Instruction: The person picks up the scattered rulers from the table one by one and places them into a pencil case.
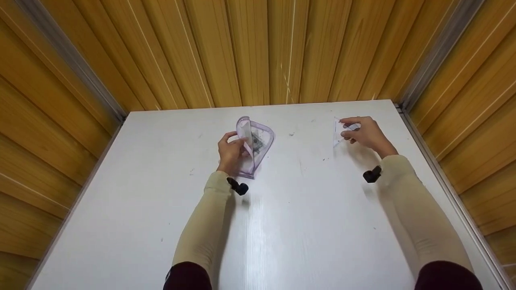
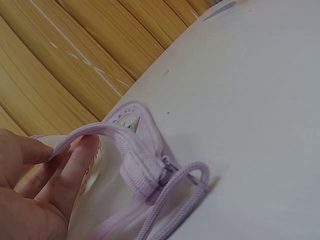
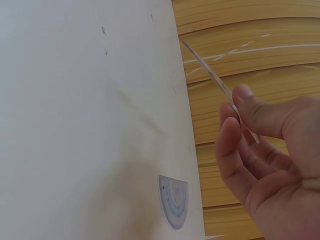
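Note:
My left hand [image 1: 231,153] grips the edge of a see-through zip pouch [image 1: 264,155] with lilac trim, fingers inside its mouth and thumb outside. The pouch's mouth gapes, and a dark patterned patch shows inside it; what that is I cannot tell. In the left wrist view, a lilac cord loop [image 2: 202,175] hangs at the zip end. Over to the right, my right hand [image 1: 369,133] pinches a clear set square [image 1: 337,135] between thumb and fingers, held above the table. The right wrist view shows this set square [image 3: 212,75] edge-on. Below that hand lies a clear protractor [image 3: 174,202].
The white table [image 1: 282,233] carries small dark marks. Yellow wood-look panels [image 1: 246,52] rise behind it and at both sides. A black wrist camera [image 1: 238,187] sits on the left sleeve, another black camera [image 1: 371,175] on the right.

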Demonstrator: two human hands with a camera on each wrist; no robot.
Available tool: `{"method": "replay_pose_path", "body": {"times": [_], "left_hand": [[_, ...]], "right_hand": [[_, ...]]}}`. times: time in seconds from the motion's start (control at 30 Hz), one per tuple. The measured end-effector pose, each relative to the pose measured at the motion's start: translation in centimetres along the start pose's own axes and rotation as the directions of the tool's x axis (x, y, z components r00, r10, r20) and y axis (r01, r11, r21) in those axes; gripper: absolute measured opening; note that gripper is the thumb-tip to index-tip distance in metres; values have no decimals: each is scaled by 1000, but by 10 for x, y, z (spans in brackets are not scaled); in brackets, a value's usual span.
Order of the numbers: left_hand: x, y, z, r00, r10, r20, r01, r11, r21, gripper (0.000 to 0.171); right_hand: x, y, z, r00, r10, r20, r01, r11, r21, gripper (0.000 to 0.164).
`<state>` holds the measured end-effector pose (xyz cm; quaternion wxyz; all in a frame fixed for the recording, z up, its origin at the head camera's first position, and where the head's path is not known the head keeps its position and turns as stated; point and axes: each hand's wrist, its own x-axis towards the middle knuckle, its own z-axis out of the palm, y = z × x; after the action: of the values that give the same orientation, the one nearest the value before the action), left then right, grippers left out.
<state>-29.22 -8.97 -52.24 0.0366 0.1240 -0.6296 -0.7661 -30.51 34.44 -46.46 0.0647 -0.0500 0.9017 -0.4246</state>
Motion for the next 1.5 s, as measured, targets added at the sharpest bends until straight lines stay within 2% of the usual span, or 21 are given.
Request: {"method": "replay_pose_path", "body": {"times": [0.17, 0.47, 0.73, 1.03, 1.23, 1.5], "left_hand": [[0, 0, 0, 1000, -14, -6, 14, 1000, 6, 38], [2, -1, 0, 1000, 30, -2, -30, 999, -14, 40], [1, 1, 2, 999, 32, -8, -32, 999, -7, 40], [-1, 3, 3, 1000, 23, -9, -23, 999, -29, 39], [-1, 4, 3, 1000, 4, -13, -5, 998, -70, 39], [1, 4, 0, 1000, 27, 4, -27, 999, -45, 43]], "right_hand": [[4, -4, 3, 1000, -11, -6, 11, 1000, 2, 53], [7, -6, 6, 999, -42, -34, 43, 998, 36, 49], [8, -8, 8, 999, -30, -14, 31, 999, 21, 50], [15, -26, 13, 1000, -21, 14, 21, 1000, -8, 50], [24, -40, 20, 998, -58, 26, 59, 998, -10, 50], [36, -55, 35, 994, -103, 33, 102, 994, 33, 48]]}}
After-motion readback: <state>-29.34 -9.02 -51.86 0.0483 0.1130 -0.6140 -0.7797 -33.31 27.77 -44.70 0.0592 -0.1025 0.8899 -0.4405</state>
